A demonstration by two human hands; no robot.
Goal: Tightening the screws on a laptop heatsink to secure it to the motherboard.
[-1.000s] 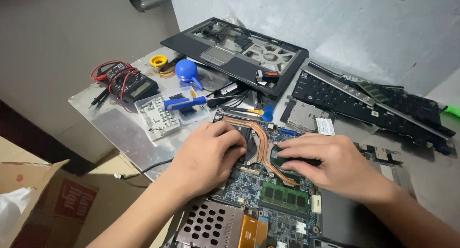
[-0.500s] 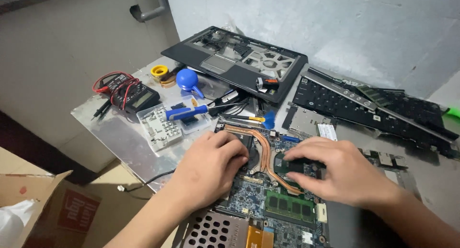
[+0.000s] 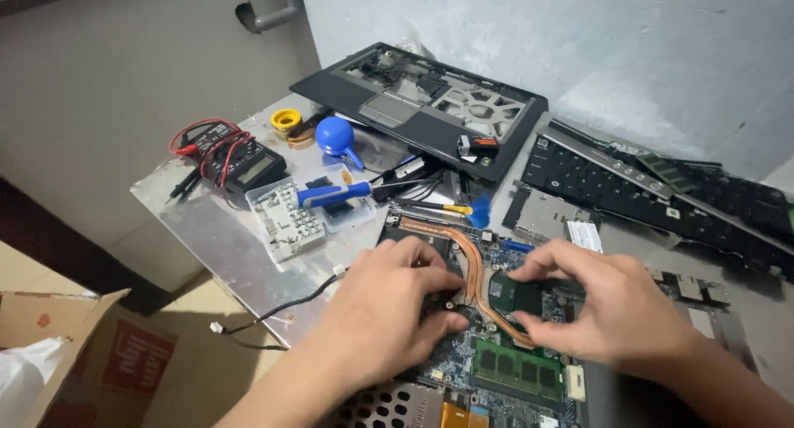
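Copper is what I am seeing first: a curved copper heat pipe (image 3: 473, 267) is running across the blue laptop motherboard (image 3: 463, 353) that is lying on the metal worktop (image 3: 215, 229), right in front of me. I am resting my left hand (image 3: 389, 312) on the board just left of the pipe, fingers curled down onto a dark part beneath them; whether they are actually pinching anything I cannot tell. I am holding my right hand (image 3: 612, 308) on the other side of the pipe, thumb and fingertips closing around the edges of a dark square chip (image 3: 517, 296), touching it. A green memory module (image 3: 517, 368) is sitting just below that chip. Beyond my hands, a blue-handled screwdriver (image 3: 335, 195) is lying over a clear parts box (image 3: 285, 221), with a blue air blower bulb (image 3: 335, 136) and a multimeter (image 3: 240, 159) further back. A black laptop palmrest frame (image 3: 422, 105) and a black keyboard (image 3: 612, 188) are lying near the wall.
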